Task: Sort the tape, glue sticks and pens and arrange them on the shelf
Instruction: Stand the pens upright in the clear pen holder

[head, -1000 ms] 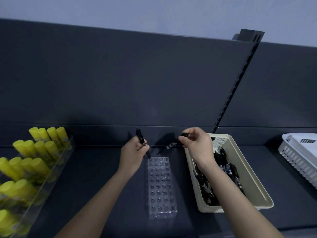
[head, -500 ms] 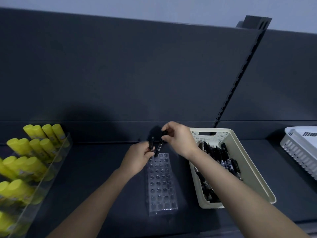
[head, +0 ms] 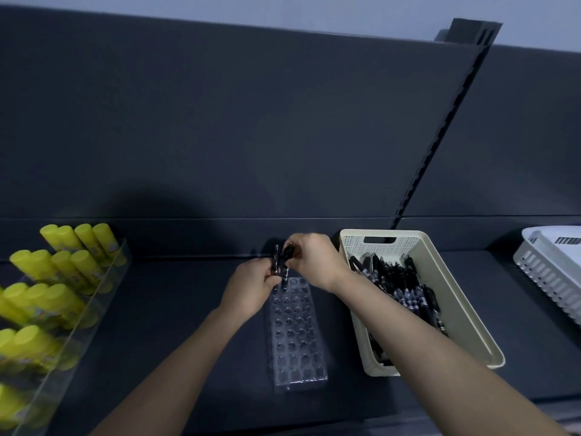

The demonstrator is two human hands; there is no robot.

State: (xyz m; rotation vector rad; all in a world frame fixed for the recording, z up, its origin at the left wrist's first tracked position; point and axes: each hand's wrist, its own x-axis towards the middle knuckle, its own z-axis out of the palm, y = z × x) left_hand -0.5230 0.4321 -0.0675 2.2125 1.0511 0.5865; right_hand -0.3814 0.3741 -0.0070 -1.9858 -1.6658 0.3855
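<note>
Your left hand [head: 251, 287] has its grip closed round a black pen [head: 276, 261], held upright over the far end of the clear holder [head: 297, 335]; your right hand [head: 314, 262] pinches a second pen [head: 285, 272] by its top, tip down at the holder's far row; the two pens stand side by side; the holder lies on the dark shelf [head: 163, 309], between the yellow glue sticks [head: 63, 278] in their clear tray [head: 94, 298] on the left and the cream basket [head: 446, 278] of loose pens [head: 405, 287] on the right; a white basket [head: 550, 272] sits farther right.
</note>
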